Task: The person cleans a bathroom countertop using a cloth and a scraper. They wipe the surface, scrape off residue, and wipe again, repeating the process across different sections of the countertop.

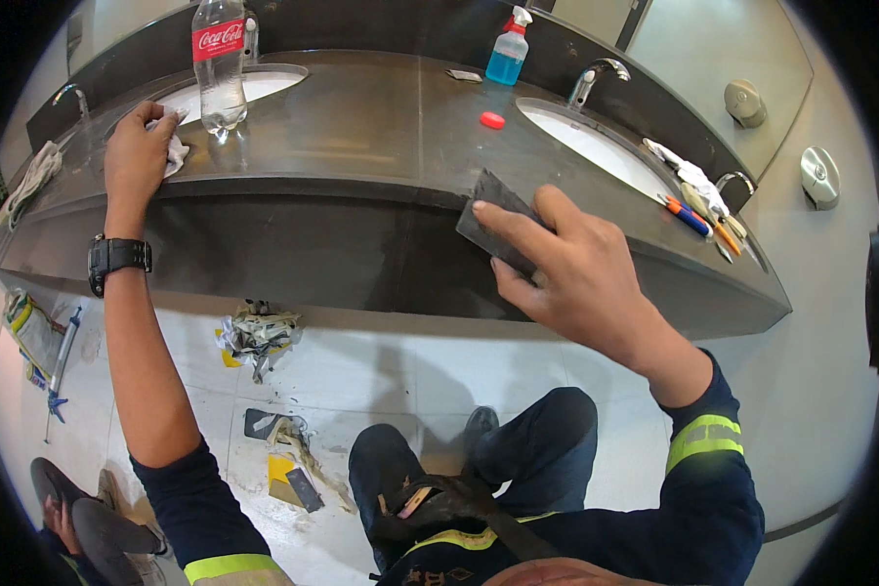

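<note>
My left hand (133,161) pinches a crumpled white cloth (176,154) at the left part of the dark countertop (342,132), close to the left basin (269,84). Just right of it stands an uncapped clear plastic bottle (223,98) with a red label and clear liquid low inside. A thin dark rectangular pad (488,215) is gripped in my right hand (581,264), with the index finger laid along its face. The pad is tilted at the counter's front edge; whether it touches the edge, I cannot tell.
A spray bottle (507,54) with blue liquid and a red cap (492,120) stand near the right basin (596,151). Cutters and pens (689,215) lie farther right. Below are crumpled waste (256,337) and a caulking gun (63,359). Another person's shoe (54,483) shows lower left.
</note>
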